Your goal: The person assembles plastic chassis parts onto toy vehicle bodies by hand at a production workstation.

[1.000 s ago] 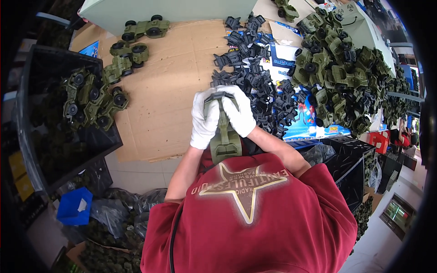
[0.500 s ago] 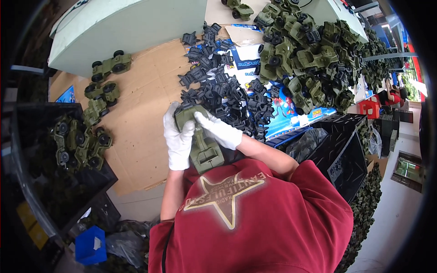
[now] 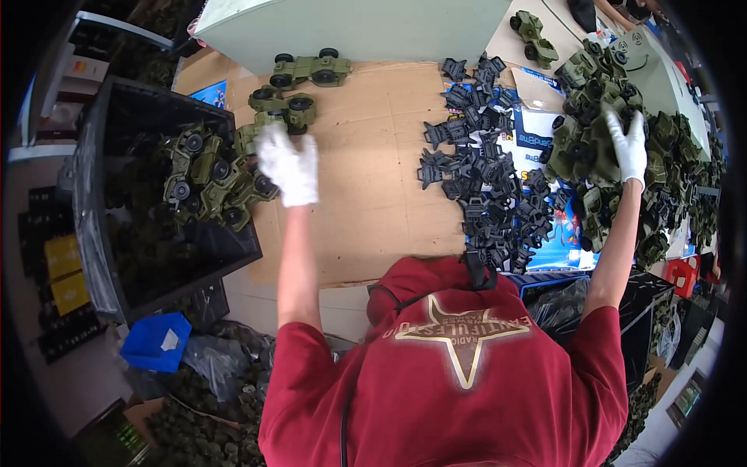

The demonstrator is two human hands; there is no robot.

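Observation:
My left hand (image 3: 288,165), in a white glove, is over the left side of the cardboard, smeared by motion. It is nearest to a green toy vehicle (image 3: 250,134) lying close to the black crate; whether it touches the vehicle I cannot tell. More green toy vehicles with black wheels (image 3: 214,179) are heaped at the crate. On the right, my gloved right hand (image 3: 627,146) reaches over a big pile of green toy vehicles (image 3: 599,206), thumb and fingers spread around one toy vehicle (image 3: 591,144). No firm grip shows.
Many small black plastic parts (image 3: 486,175) lie in a band right of the cardboard sheet (image 3: 366,179). A black crate (image 3: 113,233) stands left, with a blue bin (image 3: 156,342) below it. A pale green machine housing (image 3: 350,31) borders the far side.
Both hands were together on a green toy vehicle in front of my chest. They have parted, left hand to the left vehicles, right hand to the pile. That vehicle is no longer between them.

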